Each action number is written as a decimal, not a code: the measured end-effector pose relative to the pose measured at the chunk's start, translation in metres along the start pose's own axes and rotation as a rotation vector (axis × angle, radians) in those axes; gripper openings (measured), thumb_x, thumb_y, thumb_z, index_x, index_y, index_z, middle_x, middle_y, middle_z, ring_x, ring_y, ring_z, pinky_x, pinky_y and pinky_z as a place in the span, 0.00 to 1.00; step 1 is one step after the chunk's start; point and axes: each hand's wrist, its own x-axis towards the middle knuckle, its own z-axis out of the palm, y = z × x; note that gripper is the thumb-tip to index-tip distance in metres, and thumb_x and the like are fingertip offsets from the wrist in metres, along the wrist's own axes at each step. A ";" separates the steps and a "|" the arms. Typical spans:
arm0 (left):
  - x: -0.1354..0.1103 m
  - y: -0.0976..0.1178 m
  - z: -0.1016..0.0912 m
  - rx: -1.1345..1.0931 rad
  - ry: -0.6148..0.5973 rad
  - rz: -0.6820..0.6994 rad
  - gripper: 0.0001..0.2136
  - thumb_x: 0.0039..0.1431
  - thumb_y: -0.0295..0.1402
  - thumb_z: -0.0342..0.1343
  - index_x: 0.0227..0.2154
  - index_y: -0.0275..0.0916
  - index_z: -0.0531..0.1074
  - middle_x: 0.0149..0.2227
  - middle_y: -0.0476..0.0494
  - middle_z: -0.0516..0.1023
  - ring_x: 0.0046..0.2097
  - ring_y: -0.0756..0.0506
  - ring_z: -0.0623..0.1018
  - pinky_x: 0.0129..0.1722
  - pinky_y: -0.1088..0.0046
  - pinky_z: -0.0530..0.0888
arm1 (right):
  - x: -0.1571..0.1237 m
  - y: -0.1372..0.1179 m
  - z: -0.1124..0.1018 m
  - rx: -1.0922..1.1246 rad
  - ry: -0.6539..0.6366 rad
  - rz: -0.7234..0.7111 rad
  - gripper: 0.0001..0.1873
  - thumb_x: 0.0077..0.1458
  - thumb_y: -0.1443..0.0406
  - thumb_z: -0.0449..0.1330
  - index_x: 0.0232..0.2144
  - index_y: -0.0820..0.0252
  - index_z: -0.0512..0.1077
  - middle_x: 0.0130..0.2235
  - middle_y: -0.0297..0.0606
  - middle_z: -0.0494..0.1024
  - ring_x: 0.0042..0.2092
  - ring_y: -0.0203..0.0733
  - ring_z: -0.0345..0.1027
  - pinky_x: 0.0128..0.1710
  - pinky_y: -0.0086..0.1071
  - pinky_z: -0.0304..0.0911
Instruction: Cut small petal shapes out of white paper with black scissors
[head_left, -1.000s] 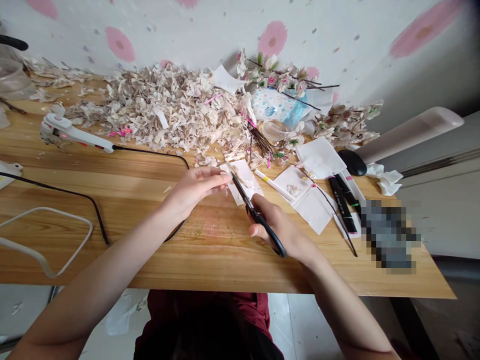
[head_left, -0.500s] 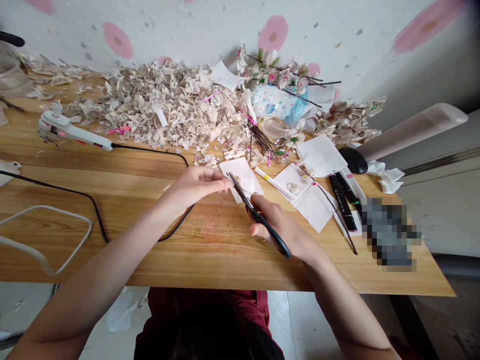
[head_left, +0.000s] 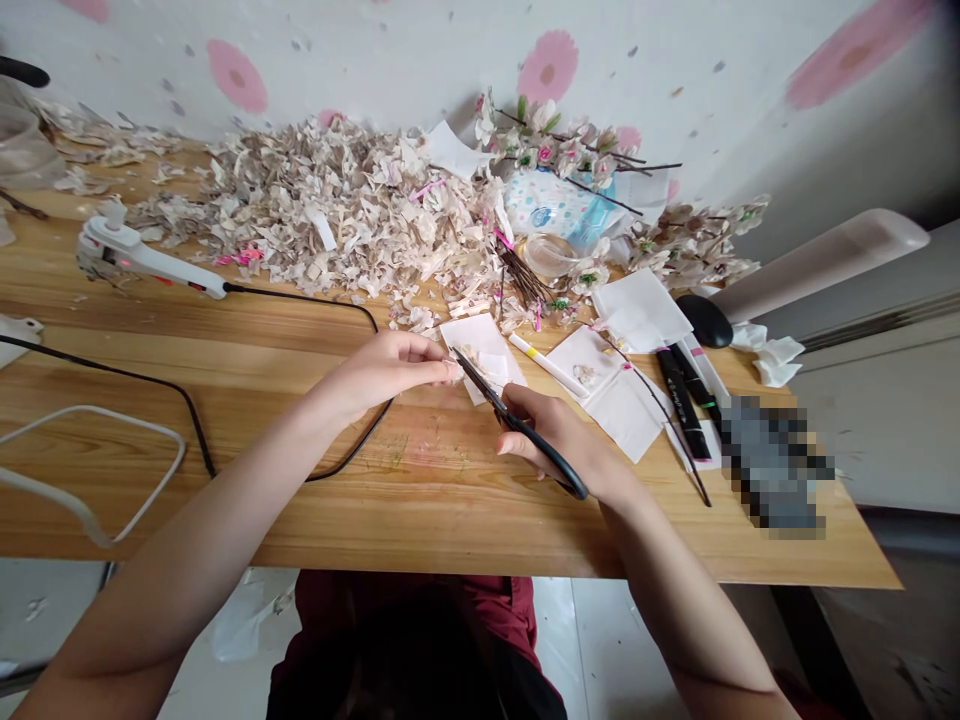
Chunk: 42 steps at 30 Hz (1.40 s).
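Observation:
My right hand (head_left: 551, 435) is closed round the handles of black scissors (head_left: 529, 432), whose blades point up and left. At the blade tips, my left hand (head_left: 409, 365) pinches a small pale piece; my fingertips cover most of it, so its kind is unclear. Underneath lies a white paper sheet (head_left: 471, 335) with small cream-coloured scraps on it. Just right of the blades rests a white marker (head_left: 551, 366) with a yellow band. Beyond it, a white paper square (head_left: 574, 352) carries a small pale cluster.
A large heap of pale petals (head_left: 322, 210) covers the back of the table. Flowering twigs (head_left: 577, 145) lie over a dotted tissue pack (head_left: 551, 205). At left is a white glue gun (head_left: 150, 262) with a black cord. Black markers (head_left: 684, 405) and a dark stem (head_left: 667, 415) lie at right.
The scissors and my right hand have shifted slightly, with the blade tips a little further left. My left hand keeps its pinch in nearly the same place.

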 end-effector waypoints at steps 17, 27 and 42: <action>0.000 -0.005 0.010 -0.028 0.002 -0.048 0.09 0.42 0.34 0.67 0.26 0.35 0.77 0.30 0.43 0.82 0.34 0.46 0.80 0.42 0.68 0.74 | 0.019 0.012 0.008 0.838 -0.177 0.128 0.33 0.50 0.37 0.54 0.25 0.62 0.68 0.21 0.32 0.66 0.19 0.32 0.59 0.22 0.33 0.69; -0.004 -0.016 0.032 0.164 -0.070 0.076 0.05 0.47 0.32 0.62 0.25 0.36 0.75 0.27 0.46 0.79 0.31 0.47 0.77 0.32 0.72 0.72 | 0.015 0.006 0.017 0.406 0.263 -0.027 0.21 0.46 0.54 0.68 0.33 0.59 0.66 0.28 0.34 0.74 0.27 0.38 0.67 0.28 0.33 0.63; -0.009 -0.015 0.040 0.245 -0.074 0.145 0.04 0.52 0.31 0.58 0.29 0.36 0.76 0.31 0.45 0.80 0.35 0.46 0.78 0.39 0.70 0.73 | 0.015 0.003 0.022 0.278 0.411 -0.057 0.18 0.45 0.60 0.67 0.32 0.57 0.61 0.30 0.32 0.72 0.28 0.35 0.64 0.28 0.30 0.62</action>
